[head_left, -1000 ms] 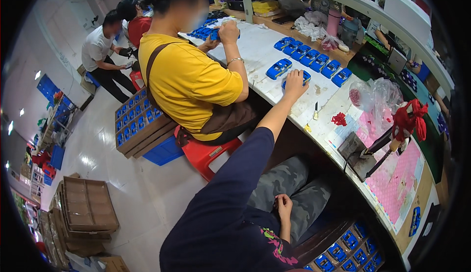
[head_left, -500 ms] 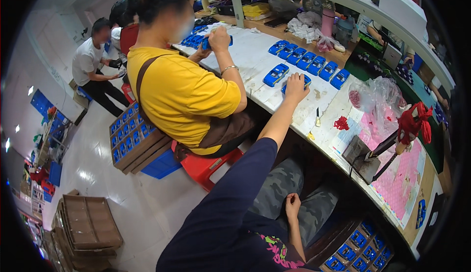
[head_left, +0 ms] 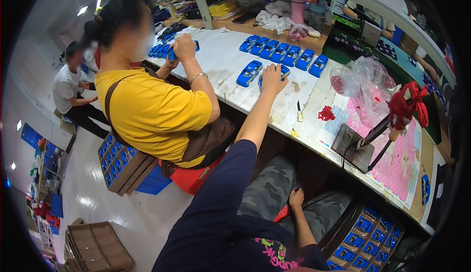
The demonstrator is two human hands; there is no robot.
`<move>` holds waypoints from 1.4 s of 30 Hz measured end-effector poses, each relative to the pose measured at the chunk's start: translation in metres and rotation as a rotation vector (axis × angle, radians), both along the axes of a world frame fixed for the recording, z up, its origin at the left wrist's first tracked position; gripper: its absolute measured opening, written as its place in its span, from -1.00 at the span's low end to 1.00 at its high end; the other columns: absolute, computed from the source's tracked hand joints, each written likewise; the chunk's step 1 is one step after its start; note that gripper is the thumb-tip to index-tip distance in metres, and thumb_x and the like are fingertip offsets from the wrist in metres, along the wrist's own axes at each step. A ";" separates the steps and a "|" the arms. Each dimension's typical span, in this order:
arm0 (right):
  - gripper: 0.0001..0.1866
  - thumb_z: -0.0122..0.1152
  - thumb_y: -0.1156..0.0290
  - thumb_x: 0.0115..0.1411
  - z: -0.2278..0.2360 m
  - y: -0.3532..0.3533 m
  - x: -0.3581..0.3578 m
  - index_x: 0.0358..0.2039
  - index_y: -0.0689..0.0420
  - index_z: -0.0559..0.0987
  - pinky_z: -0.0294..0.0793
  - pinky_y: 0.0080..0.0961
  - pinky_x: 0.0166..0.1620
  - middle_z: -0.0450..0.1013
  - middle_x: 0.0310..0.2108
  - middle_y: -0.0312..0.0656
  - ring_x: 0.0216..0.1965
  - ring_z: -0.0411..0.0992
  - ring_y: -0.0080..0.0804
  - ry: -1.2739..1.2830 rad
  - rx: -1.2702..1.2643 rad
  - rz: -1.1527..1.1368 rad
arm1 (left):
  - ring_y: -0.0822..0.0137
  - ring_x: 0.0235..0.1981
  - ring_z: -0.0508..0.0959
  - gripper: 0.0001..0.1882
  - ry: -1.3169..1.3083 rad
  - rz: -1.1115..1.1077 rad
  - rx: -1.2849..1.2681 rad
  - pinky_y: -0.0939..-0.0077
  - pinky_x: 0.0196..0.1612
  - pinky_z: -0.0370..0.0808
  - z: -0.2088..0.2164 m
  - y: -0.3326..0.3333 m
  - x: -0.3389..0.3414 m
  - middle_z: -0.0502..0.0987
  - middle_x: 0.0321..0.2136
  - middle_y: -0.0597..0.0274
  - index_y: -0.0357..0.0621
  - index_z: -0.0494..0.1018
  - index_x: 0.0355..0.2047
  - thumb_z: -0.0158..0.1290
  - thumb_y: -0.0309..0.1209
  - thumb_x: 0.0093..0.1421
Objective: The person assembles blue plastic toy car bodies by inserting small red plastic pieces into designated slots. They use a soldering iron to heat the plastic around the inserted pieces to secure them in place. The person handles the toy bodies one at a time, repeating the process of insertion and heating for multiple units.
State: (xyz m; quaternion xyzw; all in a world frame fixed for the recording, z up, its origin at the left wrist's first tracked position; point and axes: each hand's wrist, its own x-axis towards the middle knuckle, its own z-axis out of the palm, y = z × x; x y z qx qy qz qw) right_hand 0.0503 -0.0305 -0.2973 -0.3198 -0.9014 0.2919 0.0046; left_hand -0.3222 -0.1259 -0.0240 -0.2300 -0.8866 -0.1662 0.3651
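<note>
blue toy car [head_left: 285, 70], half-hidden under gripping left fingers [head_left: 273, 70], right fingers [head_left: 296, 194] too small to tell

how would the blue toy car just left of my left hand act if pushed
The toy car probably feels stiff, since its body looks hard and moulded. It seems unlikely to tip, sitting low and flat on the table.

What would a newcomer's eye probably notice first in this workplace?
Probably the bright yellow shirt of the co-worker seated at the person's left. Next, the row of seven blue toy cars across the white table, with the person's left hand over another blue car on the near side of it. Finally, the red, cloth-like wrapping high on a dark stand, toward the table's right end.
</note>
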 end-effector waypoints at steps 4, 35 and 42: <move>-0.47 -0.38 0.07 0.16 -0.007 0.003 0.002 -0.37 0.31 0.43 0.30 -0.22 -0.16 0.41 -0.40 0.16 -0.29 0.38 0.04 -0.174 -0.005 0.145 | 0.15 -0.32 0.33 -0.57 -0.012 0.014 -0.007 0.33 -0.25 0.26 -0.002 -0.005 -0.002 0.33 -0.41 0.06 -0.21 0.29 -0.33 0.04 -0.19 -0.16; -0.39 -0.42 0.03 0.16 0.006 0.007 0.006 -0.39 0.35 0.47 0.26 -0.20 -0.11 0.38 -0.34 0.18 -0.23 0.33 0.07 -0.195 -0.143 0.172 | 0.13 -0.33 0.34 -0.59 0.003 -0.028 0.001 0.30 -0.25 0.27 -0.001 -0.003 0.002 0.33 -0.41 0.06 -0.24 0.31 -0.28 0.04 -0.26 -0.13; -0.35 -0.44 0.01 0.16 0.007 0.004 0.005 -0.42 0.36 0.48 0.26 -0.20 -0.11 0.38 -0.34 0.18 -0.23 0.34 0.06 -0.220 -0.123 0.179 | 0.17 -0.32 0.32 -0.55 0.018 -0.009 -0.034 0.34 -0.28 0.26 -0.005 -0.005 -0.003 0.32 -0.40 0.07 -0.22 0.29 -0.27 0.03 -0.22 -0.16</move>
